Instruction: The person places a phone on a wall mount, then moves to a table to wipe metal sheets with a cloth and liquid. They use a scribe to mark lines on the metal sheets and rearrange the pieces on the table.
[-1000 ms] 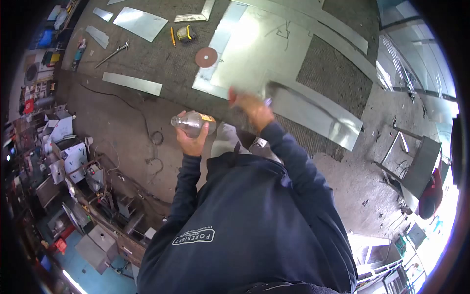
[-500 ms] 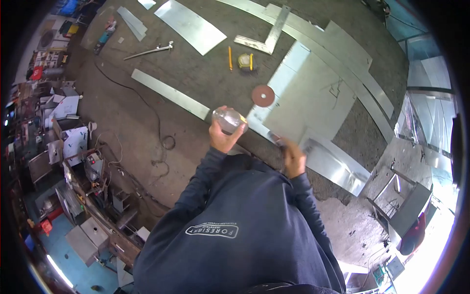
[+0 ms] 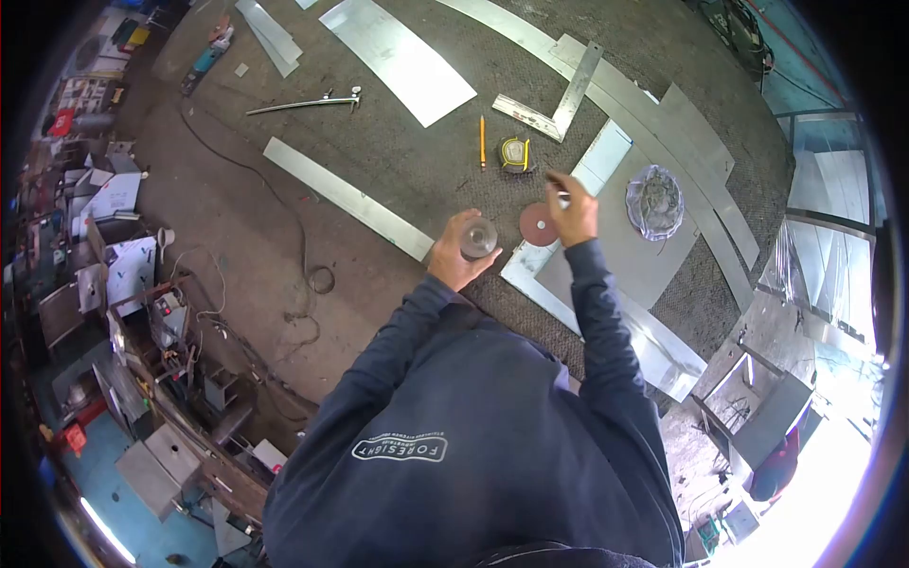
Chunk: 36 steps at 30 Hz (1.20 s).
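Note:
My left hand (image 3: 453, 256) is wrapped round a clear, round container (image 3: 478, 237), its circular face turned up towards me. To its right, my right hand (image 3: 578, 218) is closed, with a small dark and whitish piece at the fingertips that I cannot make out. Below that hand, a reddish-brown abrasive disc (image 3: 540, 225) lies partly overlapped by the fingers, on a pale metal strip (image 3: 604, 156). Farther right, a round, crumpled clear plastic wrap (image 3: 655, 204) shows over the flat grey sheet (image 3: 615, 256).
Beyond my hands are a tape measure (image 3: 515, 154), a pencil (image 3: 483, 142) and a metal square (image 3: 559, 118). Long metal strips (image 3: 350, 199) and a bright sheet (image 3: 402, 66) lie around. An angle grinder (image 3: 204, 64) with a trailing cord (image 3: 246, 166) is at far left.
The round plastic wrap now shows over the grey sheet. My right hand has moved up and inward, to the disc. My left hand has shifted right with the container, its round face now towards me.

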Motion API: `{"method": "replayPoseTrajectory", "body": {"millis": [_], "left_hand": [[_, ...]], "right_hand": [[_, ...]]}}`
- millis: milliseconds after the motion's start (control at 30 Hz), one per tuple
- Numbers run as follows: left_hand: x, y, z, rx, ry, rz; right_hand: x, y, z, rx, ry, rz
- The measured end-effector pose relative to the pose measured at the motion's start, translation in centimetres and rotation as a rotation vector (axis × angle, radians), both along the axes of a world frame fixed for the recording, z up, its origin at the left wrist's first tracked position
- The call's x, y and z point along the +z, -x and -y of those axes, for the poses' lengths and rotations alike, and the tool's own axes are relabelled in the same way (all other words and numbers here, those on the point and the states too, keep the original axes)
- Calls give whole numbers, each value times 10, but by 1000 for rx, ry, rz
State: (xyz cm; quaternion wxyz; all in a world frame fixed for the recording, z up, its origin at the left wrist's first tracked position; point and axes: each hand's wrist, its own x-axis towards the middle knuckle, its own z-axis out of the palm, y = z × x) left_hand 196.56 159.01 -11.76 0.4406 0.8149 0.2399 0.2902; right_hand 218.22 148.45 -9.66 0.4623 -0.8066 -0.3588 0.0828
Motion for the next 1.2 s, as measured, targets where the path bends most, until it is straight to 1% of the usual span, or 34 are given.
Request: {"method": "replayPoseTrajectory", "body": {"millis": [33, 67, 167, 200, 233, 267, 300, 400, 467, 500, 533, 567, 600, 633, 667, 700, 733, 767, 800, 833, 900, 933, 967, 1000, 1033, 1067, 1133, 1200], "left_hand": [[-3, 1, 1, -23, -32, 9], [-5, 2, 1, -48, -66, 17], [-2, 3, 1, -47, -30, -27], [-4, 2, 1, -80, -15, -16], [-5, 2, 2, -61, 19, -20], [-7, 0, 3, -45, 51, -24], [-5, -4, 4, -87, 67, -10], [10, -22, 10, -304, -30, -10], [2, -34, 22, -432, 52, -21], [6, -45, 28, -522, 115, -20], [-2, -52, 35, -617, 204, -375], [5, -63, 45, -605, -2, -159], [21, -69, 50, -600, -58, -100], [35, -68, 49, -606, -110, -33], [39, -58, 42, -571, -137, -45], [41, -52, 40, -570, -133, -66], [41, -49, 41, -576, -122, -84], [41, -41, 38, -571, -126, -80], [39, -29, 31, -509, -122, -112], [35, -16, 28, -452, -117, -142], [21, 13, 27, -297, -183, -174], [18, 25, 26, -300, -193, -172], [16, 38, 27, -239, -151, -212], [14, 48, 30, -173, -109, -253], [12, 57, 35, -164, -121, -256], [11, 65, 40, -144, -99, -278], [12, 76, 52, -114, -87, -299], [16, 83, 67, -118, -60, -318]], "right_hand": [[-4, 11, -4, -7, 12, -4], [-8, 23, -6, 20, 19, -80], [-16, 48, 5, 91, 72, -318], [-11, 55, 14, 199, 44, -289], [-6, 66, 24, 300, 21, -258], [2, 77, 29, 331, 10, -229], [13, 86, 33, 365, -3, -198], [44, 99, 40, 207, -27, -193], [37, 94, 55, 147, -34, -141], [33, 90, 68, 74, 30, -184], [28, 87, 83, 17, 88, -229], [41, 82, 95, -96, 93, -241], [39, 74, 108, -165, 17, -136], [39, 63, 125, -209, 16, 10], [40, 52, 143, -226, -12, 63], [30, 41, 165, -279, -156, -71], [34, 29, 185, -343, -194, -95], [35, 17, 205, -397, -143, -23], [37, 5, 230, -461, -81, 54], [37, -5, 254, -472, -74, 63], [34, -22, 292, -608, -126, -16], [25, -32, 312, -650, -150, -5], [18, -40, 331, -649, -161, -7], [11, -47, 348, -706, -99, 22], [4, -53, 363, -758, -36, 48], [-5, -59, 377, -750, -49, 42], [-22, -69, 399, -797, 172, 207], [-33, -76, 411, -820, 158, 200]]}}
